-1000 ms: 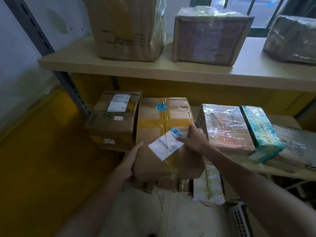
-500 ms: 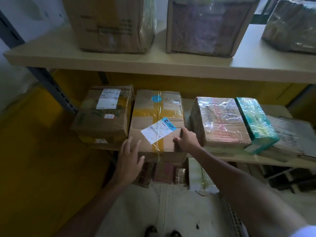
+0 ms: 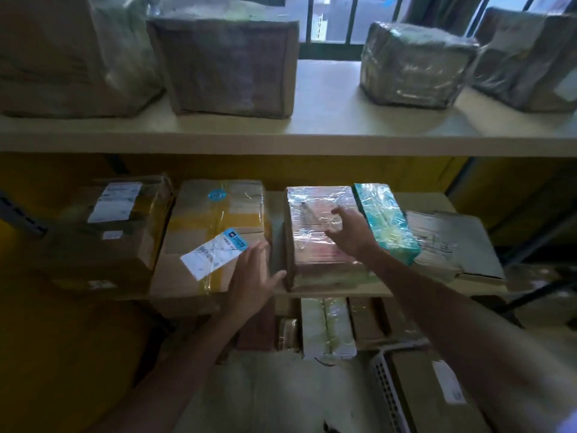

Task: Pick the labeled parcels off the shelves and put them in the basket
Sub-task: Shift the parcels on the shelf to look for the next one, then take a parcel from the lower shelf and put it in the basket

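I'm in parcel storeroom: beige board shelves [image 3: 312, 142] in tiers, brown taped cardboard boxes [image 3: 199, 214] bearing white printed shipping labels [image 3: 214, 253], clear-film-wrapped parcels [image 3: 307, 245], more packages [image 3: 327, 326] beneath, dark-barred window [image 3: 331, 23] behind.

middle shelf [image 3: 431, 203]: labeled box [image 3: 215, 232] at left hand [image 3: 253, 276]; shiny parcel [image 3: 312, 242] under right hand [image 3: 352, 232]; teal box [image 3: 385, 220] right of it
top shelf [image 3: 327, 126]: wrapped boxes [image 3: 231, 64], above both hands

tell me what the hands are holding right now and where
Nothing is held. The left hand is open by the wrapped parcel's front left corner; the right hand is spread open over its top.
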Tool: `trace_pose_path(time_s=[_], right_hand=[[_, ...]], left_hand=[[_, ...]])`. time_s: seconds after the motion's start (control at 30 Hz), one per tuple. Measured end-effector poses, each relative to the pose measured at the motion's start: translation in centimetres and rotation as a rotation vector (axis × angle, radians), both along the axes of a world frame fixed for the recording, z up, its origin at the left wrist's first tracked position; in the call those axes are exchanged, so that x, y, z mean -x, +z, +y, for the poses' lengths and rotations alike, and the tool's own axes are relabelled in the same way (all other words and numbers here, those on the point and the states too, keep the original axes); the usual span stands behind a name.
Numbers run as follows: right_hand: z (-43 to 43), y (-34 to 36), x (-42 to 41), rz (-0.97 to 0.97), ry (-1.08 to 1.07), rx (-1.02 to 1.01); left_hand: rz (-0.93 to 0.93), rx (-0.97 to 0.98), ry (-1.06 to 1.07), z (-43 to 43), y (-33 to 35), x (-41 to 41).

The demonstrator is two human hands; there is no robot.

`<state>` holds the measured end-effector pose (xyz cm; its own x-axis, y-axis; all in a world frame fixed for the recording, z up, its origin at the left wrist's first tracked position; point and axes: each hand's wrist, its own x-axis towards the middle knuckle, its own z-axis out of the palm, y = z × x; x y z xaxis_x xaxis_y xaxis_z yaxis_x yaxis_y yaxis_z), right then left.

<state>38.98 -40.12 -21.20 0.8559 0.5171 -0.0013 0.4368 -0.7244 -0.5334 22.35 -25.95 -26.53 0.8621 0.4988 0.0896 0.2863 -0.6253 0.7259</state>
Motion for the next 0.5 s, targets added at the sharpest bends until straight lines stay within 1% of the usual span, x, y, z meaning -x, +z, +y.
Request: trace_pose_path(time_s=[0.1,0.17,0.23,0.33,0.4,0.5], right_hand=[[-4.3,-1.4,-2.0,0.012,0.101,0.163],[-5.5,-2.2,-2.6,-0.051,0.214,0.28],[-5.6,-2.7,-2.9,-0.111,0.253,0.401],[-5.4,-2.8,-3.6,-0.129,0.302,0.483],[-5.4,-2.9,-3.8,-0.13,0.367,0.508],[-5.8,-3.8,-3.4,-0.218,0.404,0.52]], left_hand=[[0.069,0.115,-0.026,-2.6,-0.7,-2.2],[0.115,0.157,0.016,-4.1,-1.3,-3.2],[0.145,0.18,0.093,-5.2,-1.8,-3.8],[0.237,0.285,0.201,-5.8,-2.5,-4.3],[0.322,0.345,0.224,-5.8,-2.8,-4.3],[0.32,0.358,0.297,-6.2,-2.9,-4.5]])
